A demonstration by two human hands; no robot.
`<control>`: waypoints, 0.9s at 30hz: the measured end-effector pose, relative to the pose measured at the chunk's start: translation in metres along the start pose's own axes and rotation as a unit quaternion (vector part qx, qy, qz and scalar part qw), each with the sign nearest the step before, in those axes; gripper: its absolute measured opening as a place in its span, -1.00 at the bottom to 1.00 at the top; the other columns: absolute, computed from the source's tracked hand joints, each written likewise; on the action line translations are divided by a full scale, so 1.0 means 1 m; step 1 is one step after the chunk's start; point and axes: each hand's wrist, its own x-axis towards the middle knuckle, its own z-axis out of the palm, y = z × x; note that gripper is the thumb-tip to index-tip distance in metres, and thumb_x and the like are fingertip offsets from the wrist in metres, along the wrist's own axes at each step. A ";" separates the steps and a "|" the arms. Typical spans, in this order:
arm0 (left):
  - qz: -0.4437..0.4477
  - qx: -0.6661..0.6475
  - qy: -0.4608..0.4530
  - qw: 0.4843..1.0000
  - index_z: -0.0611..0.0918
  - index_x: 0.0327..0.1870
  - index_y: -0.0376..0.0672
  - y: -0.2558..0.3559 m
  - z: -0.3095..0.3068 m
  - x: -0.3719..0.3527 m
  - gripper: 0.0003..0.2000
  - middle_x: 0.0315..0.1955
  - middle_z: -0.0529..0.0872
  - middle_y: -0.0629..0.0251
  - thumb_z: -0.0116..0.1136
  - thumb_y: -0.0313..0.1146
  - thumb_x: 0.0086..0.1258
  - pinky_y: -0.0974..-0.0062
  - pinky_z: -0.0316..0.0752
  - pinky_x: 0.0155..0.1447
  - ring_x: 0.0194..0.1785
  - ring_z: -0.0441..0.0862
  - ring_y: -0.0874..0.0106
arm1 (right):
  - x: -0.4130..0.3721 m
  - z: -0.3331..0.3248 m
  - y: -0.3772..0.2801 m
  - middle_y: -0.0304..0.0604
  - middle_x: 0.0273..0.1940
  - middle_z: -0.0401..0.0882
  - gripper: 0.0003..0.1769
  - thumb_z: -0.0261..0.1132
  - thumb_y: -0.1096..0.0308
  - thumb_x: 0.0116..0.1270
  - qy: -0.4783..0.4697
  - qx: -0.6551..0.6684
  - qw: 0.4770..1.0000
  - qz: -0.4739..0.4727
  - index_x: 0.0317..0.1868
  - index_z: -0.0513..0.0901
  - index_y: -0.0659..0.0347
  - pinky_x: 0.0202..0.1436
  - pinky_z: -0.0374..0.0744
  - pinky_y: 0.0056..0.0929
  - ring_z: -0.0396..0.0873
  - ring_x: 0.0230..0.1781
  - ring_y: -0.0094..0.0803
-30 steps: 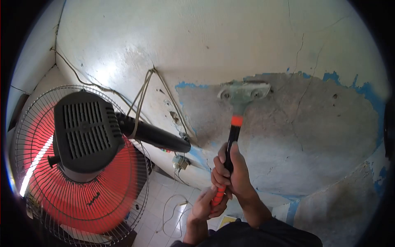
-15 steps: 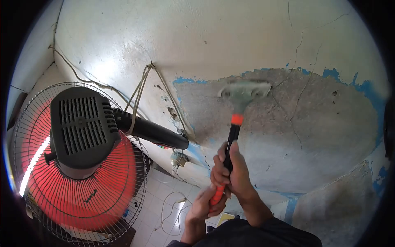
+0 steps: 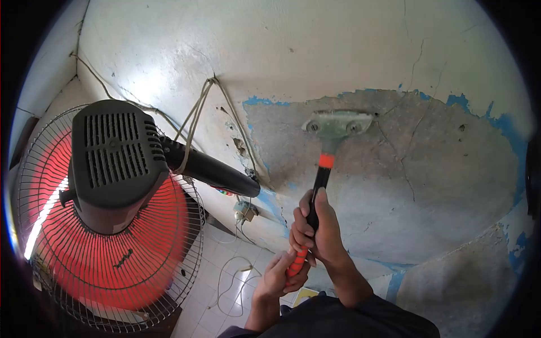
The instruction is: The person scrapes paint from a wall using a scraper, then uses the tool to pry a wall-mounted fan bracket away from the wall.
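The grey-headed metal scraper with black-and-orange handle was held with its long axis running up from the hands, head set against the bare grey plaster wall. The right hand was clenched on the shaft nearer the head; the left hand was wrapped around the orange butt.

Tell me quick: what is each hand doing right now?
Left hand: closed on the scraper, at the orange lower end of its handle.
Right hand: closed on the same handle, higher up.
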 end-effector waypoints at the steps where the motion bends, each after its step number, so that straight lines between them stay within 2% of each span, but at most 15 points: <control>1: 0.001 -0.008 -0.015 1.000 0.52 -0.08 -0.34 0.000 -0.003 0.002 -0.47 -0.76 0.25 0.46 -0.37 0.02 0.64 0.63 0.01 -0.71 -0.82 0.08 0.63 | 0.002 -0.002 0.000 -0.39 -0.70 0.09 -0.44 -0.17 -0.26 0.55 0.000 -0.007 1.000 -0.002 -0.30 0.27 0.09 -0.75 0.35 -0.50 0.07 -0.87 -0.62; 5: -0.003 -0.016 -0.007 1.000 0.52 -0.10 -0.33 0.007 -0.008 0.013 -0.45 -0.78 0.23 0.47 -0.36 0.06 0.63 0.64 -0.01 -0.71 -0.82 0.08 0.63 | 0.009 0.003 -0.005 -0.39 -0.69 0.11 -0.43 -0.15 -0.27 0.54 0.005 -0.055 0.998 -0.010 -0.29 0.26 0.11 -0.73 0.38 -0.49 0.08 -0.85 -0.62; 6: 0.012 0.006 0.014 1.000 0.52 -0.12 -0.32 0.002 -0.007 0.013 -0.39 -0.81 0.23 0.50 -0.36 0.15 0.61 0.65 -0.01 -0.77 -0.87 0.05 0.67 | 0.009 0.002 -0.003 -0.38 -0.67 0.11 -0.42 -0.14 -0.28 0.54 0.001 -0.052 0.999 -0.002 -0.29 0.26 0.12 -0.73 0.38 -0.49 0.08 -0.84 -0.62; 9: -0.005 -0.033 0.002 0.999 0.53 -0.12 -0.31 -0.012 -0.014 0.007 -0.39 -0.82 0.23 0.50 -0.35 0.17 0.60 0.65 -0.01 -0.78 -0.88 0.04 0.67 | 0.004 -0.007 0.009 -0.38 -0.67 0.12 -0.42 -0.13 -0.29 0.53 0.002 -0.053 0.998 0.018 -0.29 0.26 0.12 -0.72 0.38 -0.48 0.09 -0.83 -0.61; 10: -0.010 -0.037 0.000 0.999 0.50 -0.10 -0.32 -0.010 -0.016 0.008 -0.42 -0.80 0.20 0.50 -0.38 0.12 0.62 0.65 -0.01 -0.72 -0.84 0.05 0.65 | 0.005 -0.006 0.008 -0.38 -0.67 0.12 -0.43 -0.15 -0.26 0.55 0.002 -0.061 0.998 0.017 -0.28 0.25 0.12 -0.71 0.38 -0.48 0.09 -0.83 -0.61; 13: -0.013 -0.071 -0.053 0.996 0.51 -0.10 -0.31 0.009 -0.019 0.012 -0.43 -0.80 0.20 0.50 -0.36 0.11 0.61 0.66 -0.03 -0.73 -0.85 0.04 0.66 | 0.014 0.009 -0.001 -0.38 -0.67 0.13 -0.46 -0.18 -0.22 0.58 0.008 -0.077 0.997 0.006 -0.28 0.25 0.12 -0.70 0.38 -0.48 0.09 -0.82 -0.61; 14: -0.003 -0.037 -0.021 0.999 0.51 -0.09 -0.31 0.011 -0.015 0.009 -0.43 -0.80 0.20 0.51 -0.36 0.11 0.61 0.66 -0.04 -0.74 -0.86 0.04 0.66 | 0.014 0.011 0.000 -0.37 -0.66 0.13 -0.47 -0.20 -0.19 0.59 0.014 -0.061 0.998 0.016 -0.28 0.25 0.12 -0.69 0.38 -0.49 0.10 -0.82 -0.60; 17: -0.014 -0.030 -0.004 0.999 0.51 -0.09 -0.32 -0.001 -0.014 0.000 -0.43 -0.80 0.20 0.51 -0.37 0.11 0.61 0.66 -0.04 -0.75 -0.86 0.04 0.66 | 0.004 0.004 0.009 -0.37 -0.66 0.13 -0.47 -0.19 -0.20 0.59 0.026 -0.049 0.998 0.028 -0.28 0.25 0.11 -0.69 0.38 -0.49 0.10 -0.82 -0.60; 18: -0.010 -0.033 0.000 0.999 0.51 -0.08 -0.33 0.000 -0.013 0.002 -0.41 -0.80 0.21 0.52 -0.37 0.13 0.61 0.66 -0.04 -0.75 -0.85 0.04 0.67 | 0.007 0.003 0.007 -0.37 -0.65 0.13 -0.47 -0.18 -0.21 0.59 0.004 -0.041 0.999 0.022 -0.28 0.25 0.10 -0.68 0.39 -0.48 0.11 -0.81 -0.60; 21: -0.040 -0.040 -0.007 0.998 0.51 -0.07 -0.32 0.017 -0.016 0.008 -0.42 -0.79 0.21 0.52 -0.35 0.12 0.60 0.66 -0.04 -0.75 -0.85 0.04 0.67 | 0.014 0.013 -0.001 -0.37 -0.65 0.13 -0.47 -0.18 -0.23 0.58 0.016 -0.081 0.997 0.004 -0.28 0.25 0.10 -0.67 0.39 -0.48 0.12 -0.80 -0.61; 25: -0.017 -0.053 -0.014 0.998 0.51 -0.07 -0.32 0.002 -0.016 -0.001 -0.40 -0.79 0.20 0.53 -0.36 0.15 0.60 0.66 -0.04 -0.76 -0.86 0.04 0.67 | 0.006 0.006 0.007 -0.37 -0.64 0.14 -0.46 -0.16 -0.23 0.57 0.015 -0.044 0.999 0.028 -0.28 0.25 0.11 -0.65 0.41 -0.49 0.14 -0.79 -0.61; 27: -0.011 -0.047 -0.032 0.998 0.51 -0.06 -0.31 0.007 -0.020 0.006 -0.40 -0.80 0.20 0.53 -0.34 0.17 0.59 0.66 -0.04 -0.76 -0.87 0.03 0.68 | 0.016 0.009 0.001 -0.37 -0.64 0.14 -0.46 -0.15 -0.23 0.57 0.002 -0.067 0.998 0.010 -0.28 0.25 0.11 -0.64 0.41 -0.48 0.15 -0.79 -0.60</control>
